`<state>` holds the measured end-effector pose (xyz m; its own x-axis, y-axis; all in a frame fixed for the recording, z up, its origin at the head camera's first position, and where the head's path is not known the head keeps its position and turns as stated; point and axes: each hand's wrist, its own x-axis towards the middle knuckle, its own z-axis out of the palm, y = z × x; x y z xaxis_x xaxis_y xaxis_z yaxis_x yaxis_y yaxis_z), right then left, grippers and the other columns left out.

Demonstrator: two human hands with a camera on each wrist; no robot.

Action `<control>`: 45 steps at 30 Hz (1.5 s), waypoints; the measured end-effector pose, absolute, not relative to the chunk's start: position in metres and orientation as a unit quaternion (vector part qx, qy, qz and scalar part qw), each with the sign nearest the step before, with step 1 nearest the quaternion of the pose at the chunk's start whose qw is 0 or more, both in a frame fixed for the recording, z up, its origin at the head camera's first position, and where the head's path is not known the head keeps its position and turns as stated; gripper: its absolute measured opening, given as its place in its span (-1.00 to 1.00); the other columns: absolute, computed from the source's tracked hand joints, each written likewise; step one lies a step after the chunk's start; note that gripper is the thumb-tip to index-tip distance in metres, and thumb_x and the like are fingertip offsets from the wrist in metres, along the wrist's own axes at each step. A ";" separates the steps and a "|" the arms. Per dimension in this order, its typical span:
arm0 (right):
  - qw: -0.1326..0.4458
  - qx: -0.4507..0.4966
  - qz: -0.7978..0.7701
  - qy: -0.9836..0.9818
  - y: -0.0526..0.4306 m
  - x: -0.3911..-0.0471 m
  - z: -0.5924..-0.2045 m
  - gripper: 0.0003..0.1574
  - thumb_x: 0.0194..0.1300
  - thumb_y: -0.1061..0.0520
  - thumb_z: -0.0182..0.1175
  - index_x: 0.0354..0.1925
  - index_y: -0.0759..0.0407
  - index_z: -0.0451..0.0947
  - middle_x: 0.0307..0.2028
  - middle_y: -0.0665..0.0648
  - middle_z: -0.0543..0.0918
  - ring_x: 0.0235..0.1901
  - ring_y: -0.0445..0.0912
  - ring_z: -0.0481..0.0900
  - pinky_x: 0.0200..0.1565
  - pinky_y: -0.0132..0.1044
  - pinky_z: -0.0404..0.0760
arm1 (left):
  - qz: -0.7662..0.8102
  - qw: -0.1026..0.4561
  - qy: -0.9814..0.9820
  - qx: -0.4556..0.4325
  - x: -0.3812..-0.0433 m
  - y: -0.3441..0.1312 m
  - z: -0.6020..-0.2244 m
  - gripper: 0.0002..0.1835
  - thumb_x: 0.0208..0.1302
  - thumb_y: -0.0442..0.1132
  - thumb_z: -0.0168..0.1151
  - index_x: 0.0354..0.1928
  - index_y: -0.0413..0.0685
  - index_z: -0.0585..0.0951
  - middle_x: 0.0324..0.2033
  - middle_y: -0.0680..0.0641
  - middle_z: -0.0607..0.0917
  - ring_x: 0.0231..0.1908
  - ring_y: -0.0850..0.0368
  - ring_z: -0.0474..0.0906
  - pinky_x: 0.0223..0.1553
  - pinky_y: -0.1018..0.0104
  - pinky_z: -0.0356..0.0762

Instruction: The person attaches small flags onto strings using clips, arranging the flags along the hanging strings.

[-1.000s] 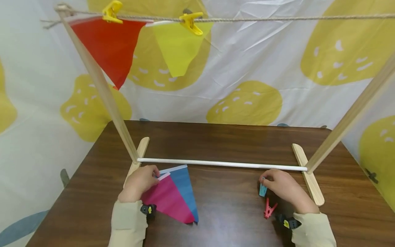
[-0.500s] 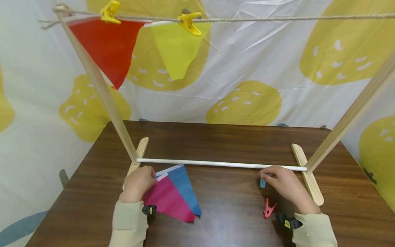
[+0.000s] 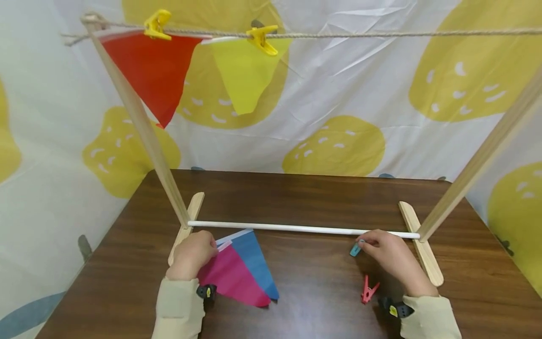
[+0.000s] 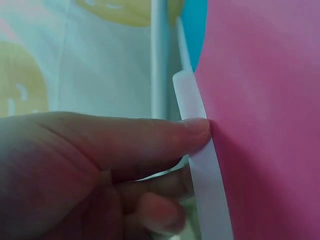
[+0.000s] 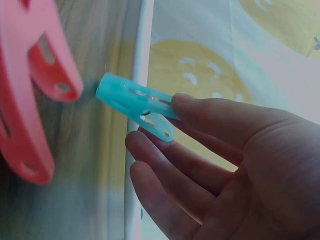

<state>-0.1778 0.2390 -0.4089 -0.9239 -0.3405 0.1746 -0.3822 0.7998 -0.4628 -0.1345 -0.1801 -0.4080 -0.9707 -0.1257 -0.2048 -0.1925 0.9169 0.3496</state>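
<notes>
My left hand (image 3: pixel 195 252) pinches the white top edge of a pink pennant (image 3: pixel 239 278). In the left wrist view its thumb lies across that edge (image 4: pixel 205 175), with fingers behind. Under the pink pennant a blue pennant (image 3: pixel 255 259) shows, its tip lying to the right. Toward the right side, my right hand (image 3: pixel 389 256) holds a teal clothespin (image 5: pixel 120 95) by one leg between thumb and fingers. Its other leg points toward the lower fingertips, and the gripping end faces away from the hand. A coral-red clothespin (image 3: pixel 366 293) lies on the table just below the right hand.
A wooden stand has a left post (image 3: pixel 144 132), a right post (image 3: pixel 470 169) and a white crossbar (image 3: pixel 296 229). Along its rope (image 3: pixel 381 34) hang a red pennant (image 3: pixel 152 70) and a yellow pennant (image 3: pixel 245 80), with yellow clips (image 3: pixel 157 23). A patterned cloth stands behind the table.
In my right hand the teal clothespin has turned, its lower end swinging to the left. The left hand barely moves; the blue pennant's tip has shifted slightly right. The head view has tilted up a little.
</notes>
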 end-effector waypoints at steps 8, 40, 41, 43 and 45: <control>0.029 0.192 0.226 -0.955 0.242 -0.179 -0.410 -0.93 0.11 0.07 0.23 -0.49 -0.07 0.61 -0.45 -0.09 0.59 -0.42 -0.17 0.48 -0.36 -0.20 0.42 | 0.185 0.083 0.978 -0.056 -0.131 -0.178 -0.400 -0.97 0.02 -0.27 0.02 -0.45 0.00 0.45 -0.61 0.04 0.47 -0.58 0.14 0.37 -0.62 0.25 0.28; -0.009 0.199 0.215 -0.956 0.247 -0.180 -0.413 -0.89 0.16 0.07 0.18 -0.46 -0.02 0.61 -0.51 -0.12 0.55 -0.47 -0.20 0.44 -0.38 -0.22 0.39 | 0.246 0.010 0.969 0.007 -0.141 -0.180 -0.403 -0.77 0.12 -0.39 0.01 -0.32 -0.08 0.65 -0.40 0.00 0.62 -0.42 0.13 0.45 -0.34 0.22 0.41; -0.012 0.200 0.216 -0.956 0.247 -0.180 -0.414 -0.89 0.16 0.07 0.18 -0.47 -0.02 0.61 -0.52 -0.12 0.54 -0.48 -0.20 0.42 -0.39 -0.23 0.38 | 0.245 0.004 0.969 0.011 -0.141 -0.181 -0.404 -0.76 0.11 -0.40 0.00 -0.33 -0.06 0.66 -0.40 -0.01 0.62 -0.42 0.13 0.45 -0.33 0.22 0.41; -0.014 0.199 0.215 -0.956 0.247 -0.180 -0.414 -0.88 0.15 0.07 0.19 -0.50 -0.02 0.60 -0.54 -0.13 0.52 -0.50 -0.21 0.41 -0.41 -0.25 0.37 | 0.246 -0.012 0.969 0.019 -0.141 -0.182 -0.405 -0.76 0.11 -0.41 0.00 -0.34 -0.04 0.65 -0.39 -0.03 0.61 -0.42 0.12 0.44 -0.35 0.21 0.40; -0.016 0.197 0.214 -0.957 0.247 -0.180 -0.414 -0.89 0.13 0.07 0.20 -0.51 -0.03 0.58 -0.56 -0.13 0.50 -0.51 -0.21 0.38 -0.43 -0.26 0.35 | 0.238 -0.030 0.970 0.026 -0.142 -0.182 -0.404 -0.79 0.15 -0.38 0.02 -0.30 -0.05 0.64 -0.37 -0.06 0.59 -0.39 0.10 0.46 -0.32 0.18 0.41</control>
